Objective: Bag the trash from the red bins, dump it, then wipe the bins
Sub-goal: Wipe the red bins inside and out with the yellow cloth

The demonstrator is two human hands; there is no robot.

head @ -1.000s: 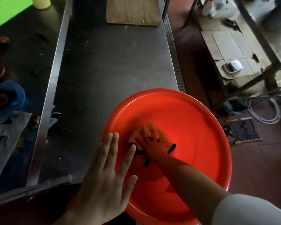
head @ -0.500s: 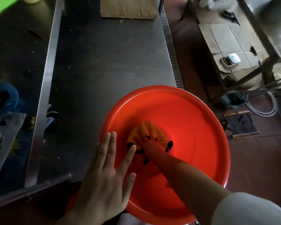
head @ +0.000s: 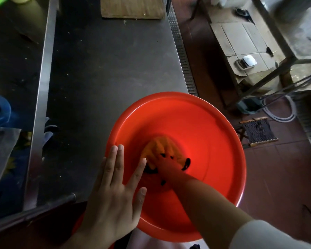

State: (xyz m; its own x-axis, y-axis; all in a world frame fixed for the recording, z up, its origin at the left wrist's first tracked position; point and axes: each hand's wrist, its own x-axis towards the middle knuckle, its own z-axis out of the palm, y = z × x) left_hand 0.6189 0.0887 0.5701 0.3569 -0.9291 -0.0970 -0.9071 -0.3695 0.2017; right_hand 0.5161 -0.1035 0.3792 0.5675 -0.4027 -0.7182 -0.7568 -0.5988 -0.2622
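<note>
A large round red plastic bin (head: 205, 126) stands at the near right corner of the dark steel counter (head: 106, 69), and part of it reaches past the counter edge, over the brown tiled floor (head: 285, 177). The left hand (head: 115, 193) lies flat on the near left rim of the bin; its fingers are straight and a little spread, and they do not hold anything. The right hand (head: 167, 163) is down inside the bin, at the bottom. It presses on a crumpled orange cloth with black marks (head: 162, 147), which lies on the bottom of the bin, a little left of the middle. The red light in the bin makes the fingers difficult to see, so I cannot tell if the grip of this hand is curled round the cloth or only flat on it. A white sleeve (head: 269, 234) covers the right arm near the lower right corner.

At the far end of the counter lies a flat wooden board (head: 132, 7). On the floor to the right there is flattened cardboard (head: 241, 40) with a small white device (head: 247, 61) on it, and nearer a small dark woven stool (head: 258, 132).
</note>
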